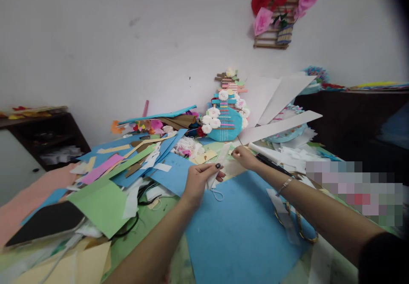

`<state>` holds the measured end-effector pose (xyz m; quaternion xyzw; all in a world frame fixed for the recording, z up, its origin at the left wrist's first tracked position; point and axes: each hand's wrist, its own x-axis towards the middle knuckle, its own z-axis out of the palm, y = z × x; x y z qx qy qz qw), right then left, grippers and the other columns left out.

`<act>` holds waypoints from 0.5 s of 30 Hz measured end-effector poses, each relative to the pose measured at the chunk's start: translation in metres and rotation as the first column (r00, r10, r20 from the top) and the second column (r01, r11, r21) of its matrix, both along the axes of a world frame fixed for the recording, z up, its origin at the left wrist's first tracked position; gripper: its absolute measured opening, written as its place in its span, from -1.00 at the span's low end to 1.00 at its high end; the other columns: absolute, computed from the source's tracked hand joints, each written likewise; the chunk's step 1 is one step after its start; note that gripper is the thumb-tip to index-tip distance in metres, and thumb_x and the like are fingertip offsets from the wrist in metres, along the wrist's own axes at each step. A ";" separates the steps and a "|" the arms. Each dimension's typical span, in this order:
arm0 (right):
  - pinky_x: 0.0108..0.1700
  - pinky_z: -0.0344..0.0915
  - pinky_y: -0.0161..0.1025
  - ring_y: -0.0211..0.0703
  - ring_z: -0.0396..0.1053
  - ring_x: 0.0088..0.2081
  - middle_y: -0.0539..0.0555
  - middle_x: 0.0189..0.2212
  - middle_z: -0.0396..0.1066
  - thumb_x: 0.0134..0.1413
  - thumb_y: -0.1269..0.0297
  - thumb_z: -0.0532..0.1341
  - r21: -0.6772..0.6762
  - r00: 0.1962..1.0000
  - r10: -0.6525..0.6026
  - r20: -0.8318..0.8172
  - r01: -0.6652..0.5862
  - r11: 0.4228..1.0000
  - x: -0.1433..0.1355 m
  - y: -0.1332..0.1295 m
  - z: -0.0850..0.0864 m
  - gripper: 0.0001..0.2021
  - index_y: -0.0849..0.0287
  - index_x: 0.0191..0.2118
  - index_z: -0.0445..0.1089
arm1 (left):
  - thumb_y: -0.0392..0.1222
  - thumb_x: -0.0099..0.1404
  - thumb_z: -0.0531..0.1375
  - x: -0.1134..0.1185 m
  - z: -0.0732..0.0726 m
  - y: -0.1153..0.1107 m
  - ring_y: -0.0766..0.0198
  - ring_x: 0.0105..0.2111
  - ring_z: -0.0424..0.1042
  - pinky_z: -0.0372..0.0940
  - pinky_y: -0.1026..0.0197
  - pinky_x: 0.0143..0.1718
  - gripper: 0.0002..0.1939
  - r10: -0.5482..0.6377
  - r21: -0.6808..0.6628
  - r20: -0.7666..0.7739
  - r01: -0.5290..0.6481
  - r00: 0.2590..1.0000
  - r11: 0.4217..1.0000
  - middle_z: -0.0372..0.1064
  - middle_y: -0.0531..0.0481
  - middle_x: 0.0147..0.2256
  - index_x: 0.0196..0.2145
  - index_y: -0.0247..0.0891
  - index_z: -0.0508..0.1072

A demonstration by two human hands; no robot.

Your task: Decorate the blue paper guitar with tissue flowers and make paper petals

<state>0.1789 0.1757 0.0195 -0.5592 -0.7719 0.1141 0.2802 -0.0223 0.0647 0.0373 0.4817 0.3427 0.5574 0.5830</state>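
Observation:
My left hand (200, 182) pinches a narrow folded white strip (223, 158), which stands up between thumb and fingers. A thin pale string (218, 195) loops down below that hand. To its right, my right hand (244, 157) is closed, its fingertips pressed together near the strip's upper end; what they hold is too small to make out. Beneath both forearms lies a large blue sheet (236, 233). Gold-handled scissors (300, 228) rest on its right part, under my right forearm, beside a translucent strip (283, 216).
A blue lute-shaped craft (225, 124) with white flowers leans against the wall. Coloured paper, a green sheet (99, 203) and a black phone-like slab (46, 223) crowd the left. Long white sheets (281, 128) stand at the back right. A dark shelf (47, 135) is far left.

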 end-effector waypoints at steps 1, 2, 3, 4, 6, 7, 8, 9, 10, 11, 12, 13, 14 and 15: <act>-0.16 0.33 -0.14 -0.15 0.37 -0.21 0.10 -0.27 0.40 0.20 0.21 0.06 0.008 0.991 -0.006 -0.137 0.007 1.000 0.002 -0.006 0.006 -0.75 0.29 -0.21 0.35 | -0.11 -0.02 0.33 -0.001 0.001 0.000 0.36 -0.60 0.37 0.25 0.32 -0.50 -0.75 0.002 -0.024 0.045 -0.001 0.999 1.000 0.47 -0.08 -0.57 -0.47 -0.41 0.56; -0.16 0.32 -0.16 -0.15 0.37 -0.21 0.11 -0.31 0.40 0.20 0.22 0.00 0.021 0.966 -0.003 -0.260 0.009 1.000 0.004 -0.012 0.014 -0.74 0.28 -0.26 0.35 | -0.12 -0.02 0.33 -0.002 0.002 0.000 0.37 -0.60 0.37 0.25 0.33 -0.50 -0.74 0.004 -0.035 0.074 -0.001 0.997 0.999 0.47 -0.09 -0.57 -0.47 -0.43 0.56; -0.14 0.31 -0.18 -0.15 0.37 -0.20 0.12 -0.32 0.41 0.18 0.24 -0.04 0.037 0.928 0.007 -0.373 0.007 0.999 0.007 -0.019 0.022 -0.73 0.26 -0.29 0.34 | -0.13 -0.02 0.33 -0.002 0.003 0.001 0.38 -0.61 0.36 0.25 0.33 -0.51 -0.74 0.004 -0.038 0.089 -0.001 0.996 0.999 0.47 -0.09 -0.57 -0.47 -0.44 0.56; -0.12 0.30 -0.19 -0.15 0.37 -0.17 0.13 -0.30 0.41 0.14 0.24 -0.07 0.054 0.883 0.023 -0.469 0.003 0.999 0.009 -0.027 0.031 -0.73 0.23 -0.33 0.32 | -0.14 -0.02 0.33 -0.003 0.003 0.001 0.39 -0.61 0.36 0.25 0.33 -0.51 -0.75 0.006 -0.034 0.094 -0.003 0.996 0.999 0.46 -0.09 -0.57 -0.47 -0.44 0.56; -0.09 0.30 -0.19 -0.17 0.36 -0.14 0.11 -0.26 0.40 0.04 0.21 -0.07 0.086 0.789 0.063 -0.612 -0.013 0.996 0.013 -0.045 0.052 -0.78 0.16 -0.41 0.25 | -0.15 -0.02 0.33 -0.004 0.003 0.001 0.39 -0.62 0.35 0.26 0.33 -0.50 -0.76 0.014 -0.020 0.085 -0.012 0.996 1.000 0.46 -0.09 -0.58 -0.49 -0.44 0.56; -0.09 0.30 -0.18 -0.17 0.36 -0.15 0.09 -0.27 0.40 0.00 0.19 -0.07 0.096 0.735 0.085 -0.673 -0.027 0.995 0.015 -0.054 0.061 -0.80 0.14 -0.46 0.21 | -0.15 -0.03 0.32 -0.004 0.002 0.001 0.39 -0.62 0.35 0.26 0.33 -0.50 -0.77 0.023 -0.014 0.072 -0.022 0.997 1.000 0.46 -0.09 -0.58 -0.50 -0.44 0.56; -0.11 0.31 -0.17 -0.19 0.37 -0.19 0.06 -0.31 0.40 -0.03 0.17 -0.05 0.104 0.651 0.112 -0.750 -0.050 0.993 0.015 -0.063 0.070 -0.82 0.12 -0.51 0.16 | -0.14 -0.03 0.32 -0.004 0.001 0.002 0.39 -0.62 0.35 0.25 0.32 -0.50 -0.77 0.039 -0.004 0.048 -0.039 0.998 0.999 0.46 -0.08 -0.58 -0.52 -0.43 0.56; -0.12 0.31 -0.16 -0.20 0.36 -0.26 0.03 -0.39 0.37 -0.08 0.19 0.01 0.101 0.484 0.137 -0.864 -0.099 0.990 0.015 -0.072 0.078 -0.84 0.12 -0.55 0.12 | -0.14 -0.03 0.32 -0.004 0.000 0.002 0.38 -0.62 0.35 0.24 0.32 -0.51 -0.77 0.060 0.016 0.008 -0.061 0.998 0.998 0.46 -0.08 -0.58 -0.53 -0.42 0.55; -0.16 0.32 -0.17 -0.23 0.33 -0.36 -0.01 -0.47 0.32 -0.11 0.21 0.06 0.100 0.345 0.145 -0.927 -0.145 0.984 0.014 -0.080 0.085 -0.84 0.12 -0.57 0.10 | -0.13 -0.02 0.31 -0.004 0.000 0.002 0.37 -0.62 0.34 0.23 0.32 -0.51 -0.77 0.089 0.049 -0.049 -0.087 0.995 0.995 0.45 -0.07 -0.60 -0.55 -0.41 0.55; -0.21 0.32 -0.21 -0.29 0.27 -0.46 -0.05 -0.54 0.25 -0.13 0.25 0.10 0.102 0.240 0.146 -0.960 -0.187 0.977 0.012 -0.088 0.089 -0.83 0.13 -0.59 0.08 | -0.12 -0.01 0.30 -0.004 0.000 0.002 0.37 -0.62 0.34 0.22 0.32 -0.52 -0.77 0.126 0.093 -0.114 -0.116 0.985 0.989 0.44 -0.06 -0.61 -0.55 -0.40 0.55; -0.28 0.31 -0.25 -0.34 0.17 -0.54 -0.08 -0.59 0.17 -0.15 0.28 0.14 0.104 0.175 0.145 -0.974 -0.225 0.969 0.009 -0.094 0.092 -0.81 0.14 -0.60 0.08 | -0.11 0.01 0.29 -0.004 -0.001 0.002 0.36 -0.62 0.34 0.20 0.32 -0.52 -0.76 0.167 0.145 -0.180 -0.142 0.969 0.979 0.43 -0.05 -0.62 -0.53 -0.40 0.56; -0.35 0.28 -0.29 -0.38 0.08 -0.59 -0.11 -0.61 0.11 -0.15 0.32 0.16 0.107 0.161 0.149 -0.976 -0.244 0.964 0.005 -0.099 0.094 -0.79 0.15 -0.61 0.07 | -0.11 0.04 0.28 -0.005 -0.001 0.001 0.35 -0.62 0.34 0.20 0.32 -0.52 -0.76 0.207 0.199 -0.238 -0.161 0.949 0.967 0.43 -0.03 -0.63 -0.51 -0.39 0.57; -0.42 0.24 -0.33 -0.40 0.00 -0.62 -0.12 -0.63 0.06 -0.15 0.34 0.18 0.112 0.174 0.158 -0.972 -0.247 0.962 0.002 -0.103 0.094 -0.76 0.16 -0.63 0.07 | -0.10 0.06 0.26 -0.005 -0.001 0.001 0.34 -0.61 0.34 0.19 0.31 -0.51 -0.76 0.247 0.249 -0.287 -0.177 0.926 0.952 0.42 -0.02 -0.63 -0.48 -0.38 0.58; -0.49 0.18 -0.35 -0.41 -0.04 -0.63 -0.12 -0.62 0.06 -0.14 0.34 0.20 0.117 0.199 0.166 -0.966 -0.236 0.965 -0.001 -0.107 0.094 -0.74 0.16 -0.63 0.07 | -0.11 0.09 0.24 -0.006 -0.001 0.000 0.33 -0.60 0.35 0.19 0.31 -0.50 -0.76 0.287 0.300 -0.329 -0.189 0.900 0.935 0.42 -0.01 -0.62 -0.45 -0.36 0.58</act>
